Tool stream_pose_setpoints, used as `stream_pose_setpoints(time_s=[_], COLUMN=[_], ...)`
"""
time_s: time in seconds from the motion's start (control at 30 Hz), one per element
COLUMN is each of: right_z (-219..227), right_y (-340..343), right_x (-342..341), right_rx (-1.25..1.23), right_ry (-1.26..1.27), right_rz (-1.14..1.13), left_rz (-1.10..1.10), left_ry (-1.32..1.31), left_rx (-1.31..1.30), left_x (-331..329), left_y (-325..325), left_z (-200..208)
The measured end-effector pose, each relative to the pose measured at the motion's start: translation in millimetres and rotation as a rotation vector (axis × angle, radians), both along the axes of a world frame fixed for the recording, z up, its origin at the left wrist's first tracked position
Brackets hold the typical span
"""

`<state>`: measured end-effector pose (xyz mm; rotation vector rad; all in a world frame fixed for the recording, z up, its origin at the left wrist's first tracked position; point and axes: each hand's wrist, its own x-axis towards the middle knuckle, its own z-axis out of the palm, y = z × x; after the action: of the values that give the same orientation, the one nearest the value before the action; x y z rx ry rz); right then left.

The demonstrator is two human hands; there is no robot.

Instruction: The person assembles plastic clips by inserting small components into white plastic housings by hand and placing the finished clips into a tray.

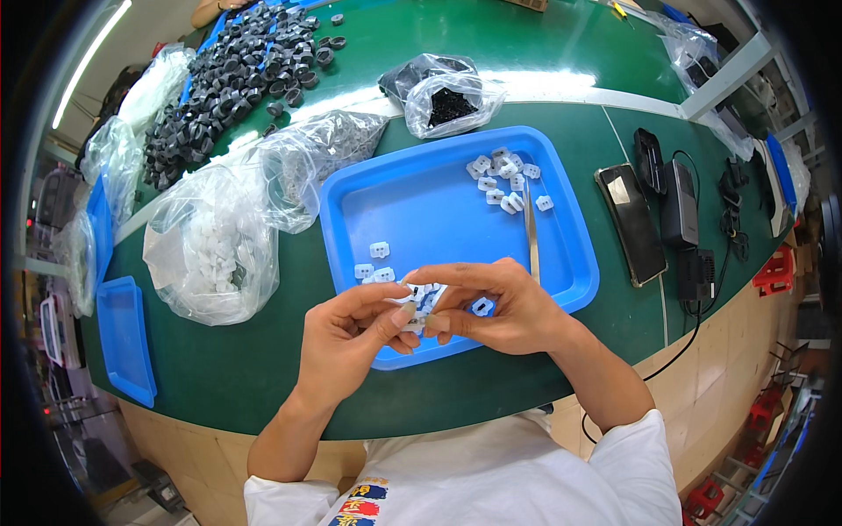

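Observation:
Over the near edge of a blue tray (412, 215), my left hand (346, 333) and my right hand (513, 309) meet with fingers pinched. Between the fingertips is a small white plastic part (419, 322), mostly covered by them; both hands seem to grip it. Under and behind the hands lie several similar white parts with dark slots, among them one white part (379, 250) on the tray's left side. A further group of white parts (500, 175) sits in the far right corner. A metal pair of tweezers (531, 232) lies lengthwise beside that group.
Left of the tray stand a clear bag of white parts (215, 263) and a bag of small metal-looking pieces (338, 145). Behind it is a bag of black pieces (450, 105). Black rings (228, 83) pile up far left. A phone (631, 223) and a corded adapter (680, 202) lie right.

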<state>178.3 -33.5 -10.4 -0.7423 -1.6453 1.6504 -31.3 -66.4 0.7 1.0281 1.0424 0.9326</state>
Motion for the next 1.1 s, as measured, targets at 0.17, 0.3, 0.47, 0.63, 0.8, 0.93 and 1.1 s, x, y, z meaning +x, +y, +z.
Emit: stream_pose_setpoints(time_s=[0.17, 0.3, 0.47, 0.63, 0.8, 0.93, 1.1], right_z=[1.0, 0.0, -1.2, 0.3, -0.6, -0.9, -0.8], right_y=[-0.4, 1.6, 1.8, 1.7, 1.4, 1.2, 0.0], right_x=[-0.8, 1.7, 2.4, 2.8, 2.3, 1.4, 1.3], right_rx=[-0.071, -0.001, -0.029, -0.033, -0.082, -0.089, -0.078], right_ry=[0.002, -0.024, 0.032, 0.052, 0.065, 0.041, 0.023], right_rz=[0.013, 0.019, 0.006, 0.043, 0.071, 0.071, 0.065], left_rz=[0.003, -0.033, -0.067, -0.102, -0.111, -0.107, -0.135], left_ry=[-0.003, -0.008, -0.077, -0.095, -0.110, -0.092, -0.074], left_rx=[0.030, -0.009, -0.070, -0.091, -0.105, -0.104, -0.126], left_x=[0.0, -2.9, -6.5, -9.5, -9.8, -9.6, -9.8], left_y=[-0.9, 1.6, 2.1, 2.9, 2.2, 1.5, 2.7], left_z=[0.6, 3.2, 5.7, 8.1, 7.9, 7.7, 10.6])
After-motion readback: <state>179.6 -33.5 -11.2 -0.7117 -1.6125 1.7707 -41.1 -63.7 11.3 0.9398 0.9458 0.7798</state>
